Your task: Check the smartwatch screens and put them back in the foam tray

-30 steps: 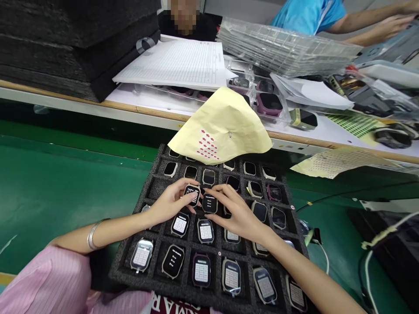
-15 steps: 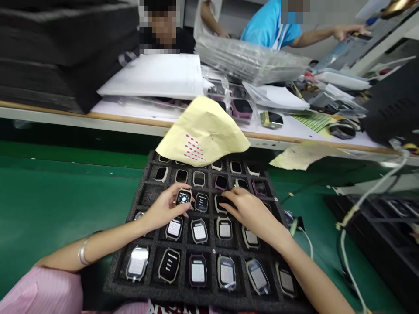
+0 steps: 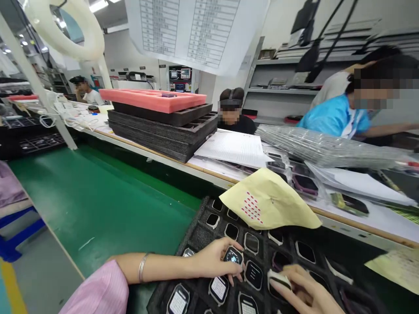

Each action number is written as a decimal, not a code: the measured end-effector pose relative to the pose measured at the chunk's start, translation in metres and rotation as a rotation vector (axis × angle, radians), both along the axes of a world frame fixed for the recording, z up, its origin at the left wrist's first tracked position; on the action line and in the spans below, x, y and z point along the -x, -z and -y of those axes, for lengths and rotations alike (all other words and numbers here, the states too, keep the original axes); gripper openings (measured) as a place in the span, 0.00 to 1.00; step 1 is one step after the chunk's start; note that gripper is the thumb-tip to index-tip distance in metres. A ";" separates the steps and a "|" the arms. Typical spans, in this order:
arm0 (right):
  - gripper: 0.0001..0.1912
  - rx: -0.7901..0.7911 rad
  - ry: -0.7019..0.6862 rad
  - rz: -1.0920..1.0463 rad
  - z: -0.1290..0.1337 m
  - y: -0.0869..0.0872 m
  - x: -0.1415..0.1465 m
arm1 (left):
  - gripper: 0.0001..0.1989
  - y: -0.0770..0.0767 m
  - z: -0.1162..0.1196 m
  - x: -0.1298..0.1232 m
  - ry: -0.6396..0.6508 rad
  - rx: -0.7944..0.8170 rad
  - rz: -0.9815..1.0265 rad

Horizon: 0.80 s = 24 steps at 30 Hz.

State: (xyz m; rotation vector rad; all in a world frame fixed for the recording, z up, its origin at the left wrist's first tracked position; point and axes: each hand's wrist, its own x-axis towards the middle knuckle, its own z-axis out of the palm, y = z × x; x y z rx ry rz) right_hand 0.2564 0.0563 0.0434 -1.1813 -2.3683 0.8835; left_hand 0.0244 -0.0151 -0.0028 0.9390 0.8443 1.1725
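My left hand [image 3: 216, 261] is closed around a smartwatch [image 3: 233, 256] whose screen shows a lit dial. To its right, my right hand [image 3: 306, 290] grips a second smartwatch [image 3: 277, 279] with a pale frame, tilted so that its screen is hard to see. Both hands are over a black foam tray [image 3: 198, 237] with square compartments, most of them holding watches. Beside the left hand's watch lies a watch with a dark menu screen [image 3: 253, 274]. Below it, another watch [image 3: 218, 288] shows a white screen. The tray's front part is cut off.
A yellow paper [image 3: 268, 200] with red marks covers the tray's far edge. Behind it, a raised shelf bears papers [image 3: 234, 146], clear plastic trays [image 3: 327, 146] and stacked black foam trays [image 3: 157, 135] under a pink one [image 3: 153, 99]. The green bench top [image 3: 108, 209] stretches left. Other people sit opposite.
The view has swung left and up. My right hand has lifted and tilted a watch from its compartment. My left hand still holds the watch with the lit dial.
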 end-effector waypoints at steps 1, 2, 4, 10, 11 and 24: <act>0.18 0.043 -0.006 -0.060 0.006 -0.009 0.003 | 0.27 -0.004 0.003 -0.001 -0.011 0.015 -0.004; 0.18 0.100 -0.009 -0.124 0.011 -0.016 0.006 | 0.26 -0.010 0.005 -0.002 -0.015 0.028 -0.009; 0.18 0.295 -0.030 -0.254 0.020 -0.023 0.013 | 0.24 -0.022 0.009 -0.005 -0.005 0.045 -0.010; 0.20 0.692 0.071 -0.630 0.031 -0.001 0.022 | 0.20 -0.041 0.011 -0.016 0.081 0.092 -0.002; 0.21 0.726 0.089 -0.659 0.032 0.004 0.021 | 0.21 -0.038 0.010 -0.018 0.097 0.100 -0.004; 0.30 1.047 0.080 -0.800 0.031 0.006 0.013 | 0.21 -0.009 0.006 -0.012 0.025 0.028 -0.135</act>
